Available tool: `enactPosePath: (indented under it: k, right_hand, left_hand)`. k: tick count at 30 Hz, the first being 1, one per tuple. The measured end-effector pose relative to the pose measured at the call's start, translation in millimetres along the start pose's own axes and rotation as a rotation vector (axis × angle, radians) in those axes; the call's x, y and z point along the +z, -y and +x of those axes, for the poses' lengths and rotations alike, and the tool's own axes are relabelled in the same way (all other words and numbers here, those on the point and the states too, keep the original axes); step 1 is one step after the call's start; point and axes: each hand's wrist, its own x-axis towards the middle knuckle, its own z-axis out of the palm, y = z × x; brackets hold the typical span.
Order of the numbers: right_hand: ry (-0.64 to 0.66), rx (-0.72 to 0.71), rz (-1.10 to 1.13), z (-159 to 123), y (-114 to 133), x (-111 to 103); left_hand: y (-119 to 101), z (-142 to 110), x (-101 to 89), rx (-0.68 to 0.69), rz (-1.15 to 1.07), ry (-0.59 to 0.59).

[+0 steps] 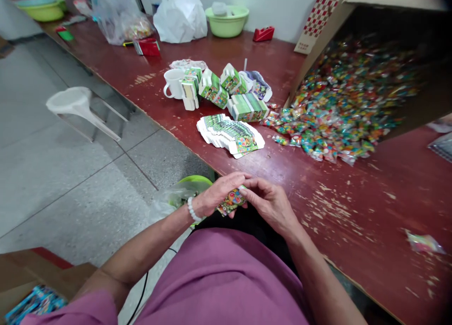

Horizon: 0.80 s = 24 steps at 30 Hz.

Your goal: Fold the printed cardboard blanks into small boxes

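Carton [231,201], small and brightly printed, sits at lower centre between both hands. It looks light, thin-walled, slightly slick and easily creased, so is best held gently by its side edges. The left hand [221,189] cups it; the right hand [273,203] pinches its upper corner. Counted: one held carton, four banded bundles [248,107], one fanned stack [229,134], one mug [173,83]; candy packets [328,113], upper right, uncountable.

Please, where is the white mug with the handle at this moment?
In the head view, the white mug stands left of centre on the dark red table, immediately left of a green-and-white bundle of flat cartons.
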Motion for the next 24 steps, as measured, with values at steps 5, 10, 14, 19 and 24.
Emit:
enactPosePath:
  k: [5,10,14,19,24]
  right_hand:
    - [-0.001,0.079,0.238,2,2,0]
    - [-0.043,0.102,0.281,-1,-3,7]
    - [-0.141,-0.117,-0.027,-9,-11,15]
    - [-0.149,-0.382,-0.382,-20,-25,23]
    - [-0.074,-0.375,-0.607,-18,-43,47]
  left_hand:
    - [11,2,3.3,-0.092,-0.086,0.080]
    - [14,-1,4.4,-0.098,-0.078,0.051]
    - [15,-1,2.4,-0.105,-0.153,-0.020]
    - [20,0,0.7,-0.113,-0.393,-0.073]
    - [29,-7,-6.3,-0.047,-0.347,-0.221]
